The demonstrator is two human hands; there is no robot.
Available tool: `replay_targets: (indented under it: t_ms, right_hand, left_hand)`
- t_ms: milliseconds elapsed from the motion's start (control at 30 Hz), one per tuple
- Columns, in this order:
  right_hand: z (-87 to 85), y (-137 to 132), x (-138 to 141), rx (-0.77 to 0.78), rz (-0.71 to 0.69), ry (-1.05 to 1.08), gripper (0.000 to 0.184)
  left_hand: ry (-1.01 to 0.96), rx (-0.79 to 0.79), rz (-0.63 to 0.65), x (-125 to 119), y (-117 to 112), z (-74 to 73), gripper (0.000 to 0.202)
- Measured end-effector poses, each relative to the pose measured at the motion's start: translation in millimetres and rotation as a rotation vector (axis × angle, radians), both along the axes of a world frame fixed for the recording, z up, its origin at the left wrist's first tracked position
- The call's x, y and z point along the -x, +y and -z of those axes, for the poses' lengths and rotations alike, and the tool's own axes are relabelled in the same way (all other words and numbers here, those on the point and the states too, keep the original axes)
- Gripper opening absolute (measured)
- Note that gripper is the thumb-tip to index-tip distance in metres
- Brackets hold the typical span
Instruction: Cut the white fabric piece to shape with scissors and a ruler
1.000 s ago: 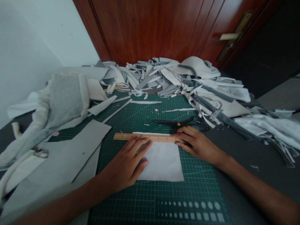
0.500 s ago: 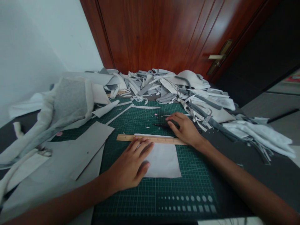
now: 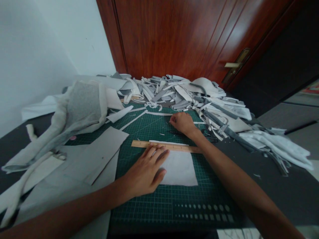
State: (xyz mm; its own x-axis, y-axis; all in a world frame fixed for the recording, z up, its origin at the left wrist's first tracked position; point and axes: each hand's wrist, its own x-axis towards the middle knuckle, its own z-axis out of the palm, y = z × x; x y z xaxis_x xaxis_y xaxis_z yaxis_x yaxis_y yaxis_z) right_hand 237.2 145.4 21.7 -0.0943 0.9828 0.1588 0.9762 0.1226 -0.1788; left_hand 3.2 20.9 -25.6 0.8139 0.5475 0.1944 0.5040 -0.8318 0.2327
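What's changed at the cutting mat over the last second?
The right hand has let go of the wooden ruler's right end and moved forward past the black scissors, curling over the green cutting mat; whether it holds anything can't be seen. The left hand stays on the white fabric square against the ruler, which hasn't moved.

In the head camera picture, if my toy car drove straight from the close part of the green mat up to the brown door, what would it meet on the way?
green cutting mat -> white fabric square -> wooden ruler -> right hand -> pile of fabric scraps -> brown wooden door
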Motion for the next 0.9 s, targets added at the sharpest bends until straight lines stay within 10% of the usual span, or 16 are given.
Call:
replay_targets:
  t_ms: [300, 900]
  right_hand:
    - [-5.5, -40.0, 47.3, 0.096, -0.484, 0.371, 0.013]
    - [-8.0, -58.6, 72.2, 0.138, -0.416, 0.004, 0.021]
  left_hand:
    - [0.006, 0.026, 0.006, 0.4, -2.2, -1.4, 0.064]
    - [-0.021, 0.059, 0.000, -1.7, -3.2, -5.6, 0.063]
